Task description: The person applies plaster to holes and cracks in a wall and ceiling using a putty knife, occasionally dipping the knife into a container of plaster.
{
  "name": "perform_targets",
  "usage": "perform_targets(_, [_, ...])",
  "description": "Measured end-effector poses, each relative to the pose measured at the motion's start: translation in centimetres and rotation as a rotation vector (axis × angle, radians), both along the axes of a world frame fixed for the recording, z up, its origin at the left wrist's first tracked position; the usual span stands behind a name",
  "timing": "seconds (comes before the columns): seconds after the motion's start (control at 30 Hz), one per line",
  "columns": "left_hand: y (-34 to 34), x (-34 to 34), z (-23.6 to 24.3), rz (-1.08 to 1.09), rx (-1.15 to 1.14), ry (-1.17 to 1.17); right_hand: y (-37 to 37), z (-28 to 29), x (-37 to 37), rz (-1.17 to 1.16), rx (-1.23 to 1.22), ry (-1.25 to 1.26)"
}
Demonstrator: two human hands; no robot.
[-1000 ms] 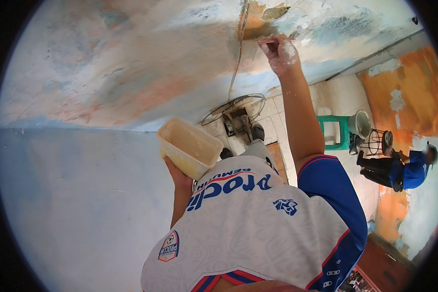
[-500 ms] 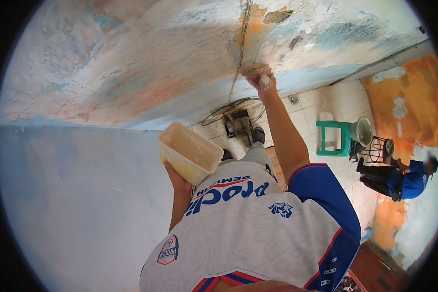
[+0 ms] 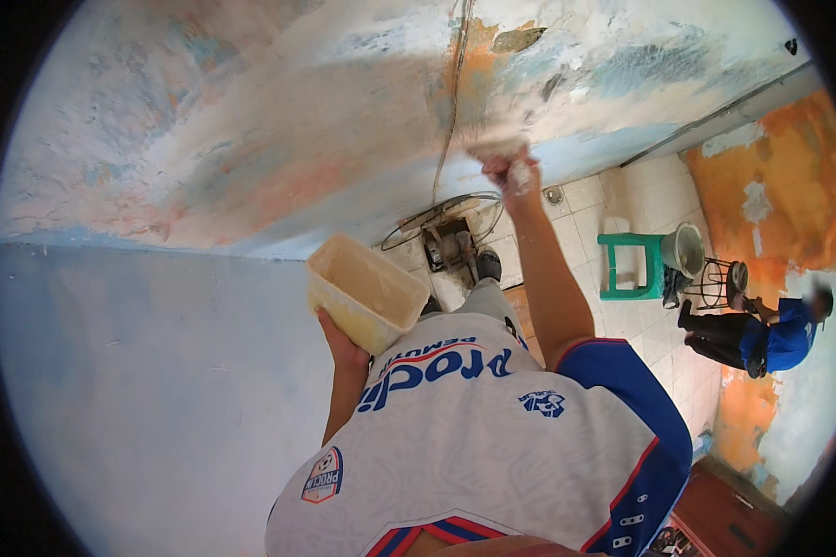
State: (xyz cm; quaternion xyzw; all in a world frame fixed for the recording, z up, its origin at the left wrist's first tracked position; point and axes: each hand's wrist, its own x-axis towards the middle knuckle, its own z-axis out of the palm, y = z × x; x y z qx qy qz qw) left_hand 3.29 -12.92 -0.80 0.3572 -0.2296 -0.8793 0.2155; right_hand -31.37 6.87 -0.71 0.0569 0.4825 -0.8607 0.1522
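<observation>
My left hand [image 3: 342,340] is closed on the lower side of a pale, translucent plastic tub [image 3: 348,323]. The tub is tilted, its inside smeared with whitish paste. Ahead of me, my right arm reaches up to the patchy wall [image 3: 334,121]. My right hand [image 3: 518,176], spotted with white paste, grips a putty knife [image 3: 495,147]. Its wide, pale blade is close to the wall and blurred; whether it touches, I cannot tell. A thin cable [image 3: 452,111] runs down the wall just left of the blade.
By my feet, a floor opening [image 3: 449,249] has black cable around it. To the right stand a green plastic stool [image 3: 633,266], a grey bucket [image 3: 683,249] and a small black metal stand [image 3: 715,283]. A person in blue [image 3: 790,334] sits beside the orange wall [image 3: 762,176].
My right hand with the putty knife has shifted slightly right and down, and the blade now shows more broadly. The tub stays nearly in place in my left hand.
</observation>
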Motion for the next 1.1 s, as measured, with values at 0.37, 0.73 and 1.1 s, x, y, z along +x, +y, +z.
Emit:
perform_targets(0.37, [-0.2, 1.5, -0.4, -0.037, 0.009, -0.027, -4.9, 15.4, -3.2, -0.039, -0.190, 0.276])
perform_targets(0.73, [-0.2, 0.8, -0.4, -0.045, 0.018, 0.030, -1.5, -3.2, -1.5, -0.020, 0.087, -0.157])
perform_targets(1.1, [-0.4, 0.9, -1.1, -0.079, 0.036, 0.041, -3.2, 19.1, -2.5, -0.044, -0.129, 0.228])
